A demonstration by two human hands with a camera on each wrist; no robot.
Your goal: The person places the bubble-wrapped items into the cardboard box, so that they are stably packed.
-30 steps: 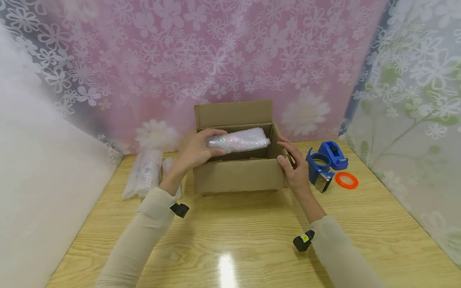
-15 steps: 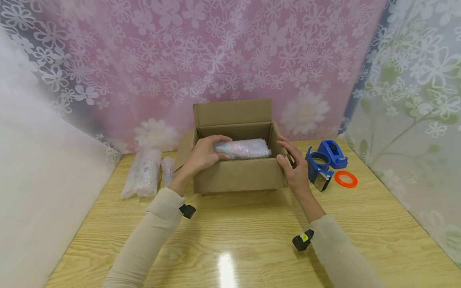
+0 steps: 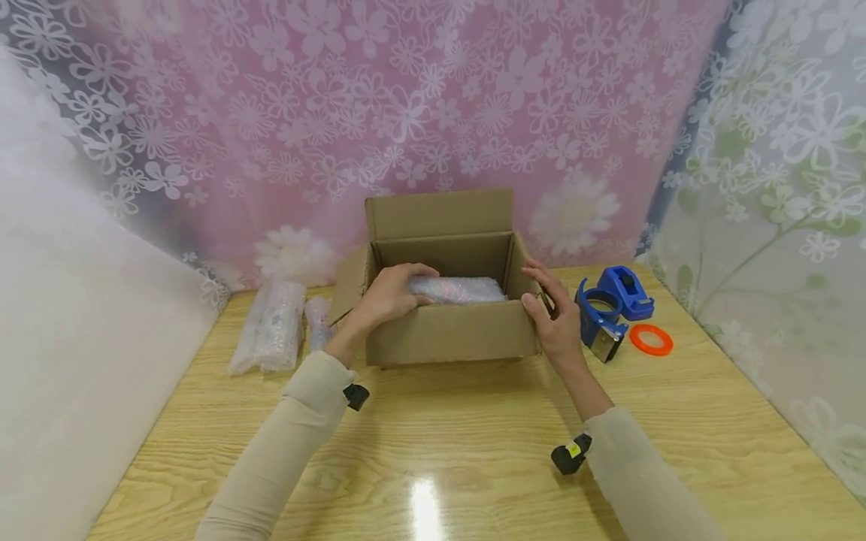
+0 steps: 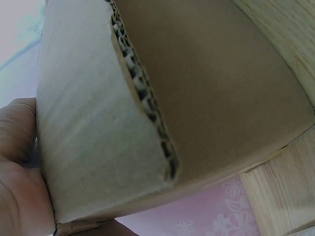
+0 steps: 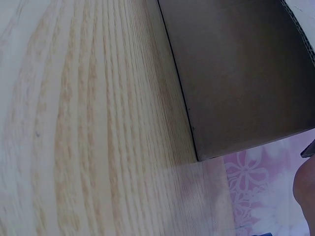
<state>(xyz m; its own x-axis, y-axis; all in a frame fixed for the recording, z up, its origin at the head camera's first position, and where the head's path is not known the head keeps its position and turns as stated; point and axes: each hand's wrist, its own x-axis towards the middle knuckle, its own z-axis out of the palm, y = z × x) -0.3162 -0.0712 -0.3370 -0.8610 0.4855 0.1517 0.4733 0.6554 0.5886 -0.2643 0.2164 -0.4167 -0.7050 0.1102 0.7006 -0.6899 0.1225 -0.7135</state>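
Bubble-wrap package (image 3: 460, 290) lies inside the open cardboard box (image 3: 453, 334), at three o'clock from the left hand (image 3: 392, 293), which grips its nine o'clock end. It sits between nine and ten o'clock from the right hand (image 3: 556, 319), which holds the box's corner at the rim. The front wall (image 3: 433, 338) rises at six o'clock, hiding the package's lower edge; room shows at twelve, before the back wall (image 3: 467, 257). Blue tape dispensers (image 3: 625, 291) stand on the bench (image 3: 433, 436) at the box's three o'clock. Compared with half a second ago, the package sits lower; the right hand's hold is unchanged.
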